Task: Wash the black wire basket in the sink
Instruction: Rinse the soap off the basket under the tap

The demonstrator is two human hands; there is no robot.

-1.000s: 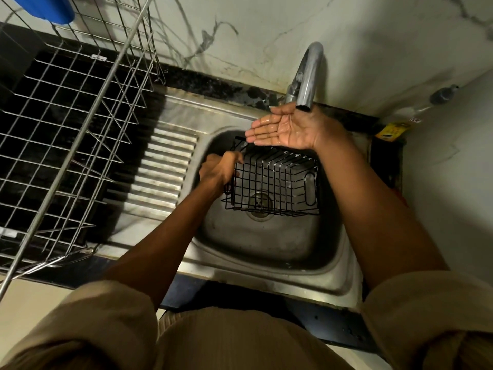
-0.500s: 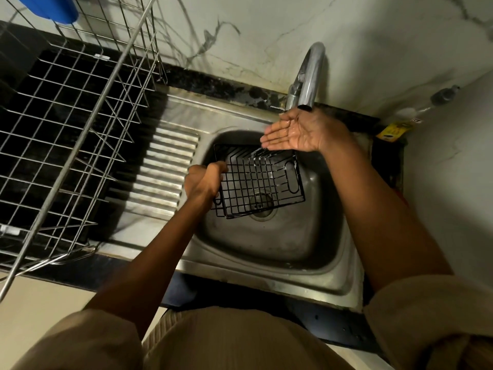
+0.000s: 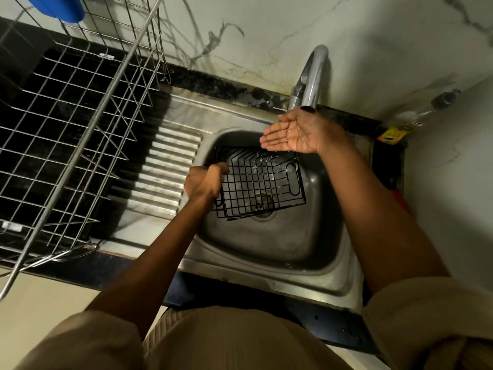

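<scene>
Head view: black wire basket (image 3: 260, 182) gripped at left edge by left hand (image 3: 204, 182), held tilted inside stainless steel sink (image 3: 266, 244). Right hand (image 3: 292, 133) spread flat, palm up, wet, under curved chrome tap (image 3: 312, 78). Rinsing judged underway; completion not confirmed.

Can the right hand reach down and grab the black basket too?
Probably yes. The right hand is open, palm up under the tap, directly above the black basket, with nothing in between.
</scene>
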